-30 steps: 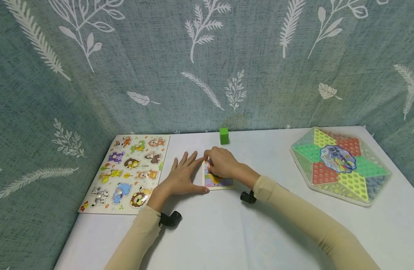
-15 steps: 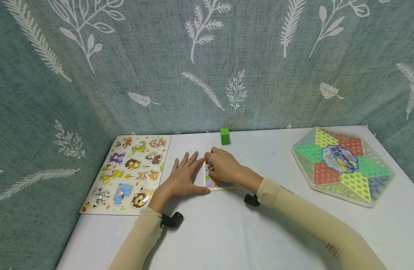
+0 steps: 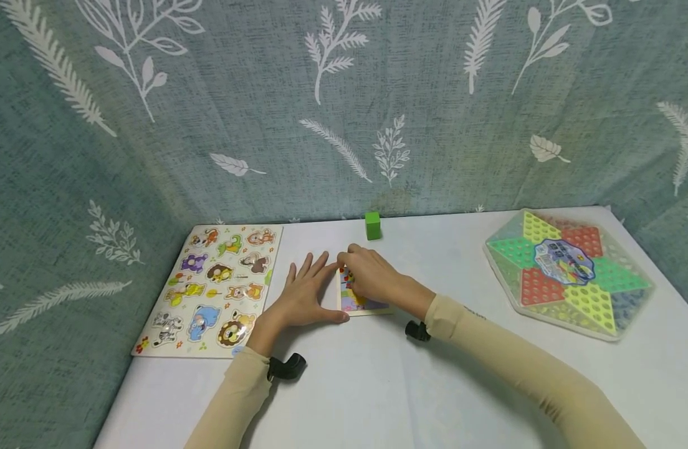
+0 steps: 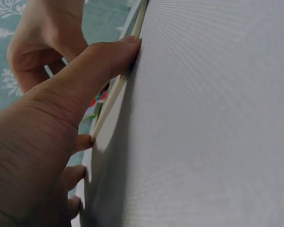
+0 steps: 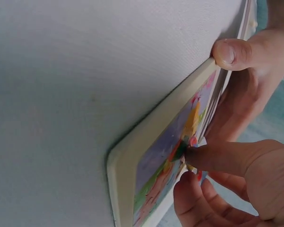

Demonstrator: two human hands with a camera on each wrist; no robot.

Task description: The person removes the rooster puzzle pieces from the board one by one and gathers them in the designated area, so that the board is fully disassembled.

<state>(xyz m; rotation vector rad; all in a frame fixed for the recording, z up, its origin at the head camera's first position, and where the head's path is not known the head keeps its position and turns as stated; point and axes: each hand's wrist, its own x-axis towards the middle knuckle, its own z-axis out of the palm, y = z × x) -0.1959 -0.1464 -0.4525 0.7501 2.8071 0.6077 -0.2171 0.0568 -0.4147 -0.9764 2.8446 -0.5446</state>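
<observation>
A small framed jigsaw puzzle [image 3: 346,304] with a colourful picture lies flat on the white table. My left hand [image 3: 305,298] is spread at its left side, index fingertip near the top corner and thumb at the bottom corner. In the left wrist view the left thumb [image 4: 104,59] presses the pale frame edge. My right hand [image 3: 372,274] covers the upper right of the puzzle, fingers bent down. The right wrist view has its thumb and fingers pinching a small puzzle piece [image 5: 181,149] at the picture surface; most of that piece is hidden.
An animal peg puzzle board [image 3: 209,290] lies at the left. A green block [image 3: 372,226] stands at the back by the leaf-patterned cloth [image 3: 277,112]. At the right is a hexagonal Chinese checkers board [image 3: 568,274]. White table surface [image 3: 349,386] lies in front.
The right hand shifts only slightly over the puzzle, with its thumb a little lower on the picture. My left hand stays at the frame's left edge.
</observation>
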